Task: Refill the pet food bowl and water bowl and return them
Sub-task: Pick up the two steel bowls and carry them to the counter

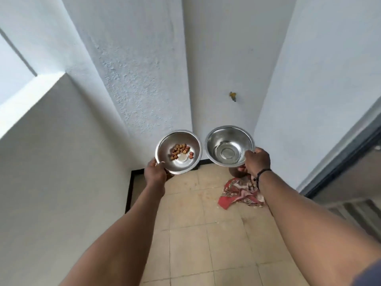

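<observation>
I hold two round steel bowls out in front of me, side by side above the floor. The food bowl (178,152) on the left has a small heap of brown kibble (180,151) at its bottom; my left hand (155,171) grips its near rim. The water bowl (229,145) on the right looks shiny inside with a little water at the bottom; my right hand (256,162), with a dark band at the wrist, grips its right rim. The two bowls nearly touch.
White walls close in on the left, ahead and right, forming a narrow corner. The floor is beige tile (206,234) with a black skirting (129,188). A red patterned cloth (237,193) lies on the floor below the water bowl. A small brass tap (233,96) sticks from the far wall. A dark door frame (346,153) is on the right.
</observation>
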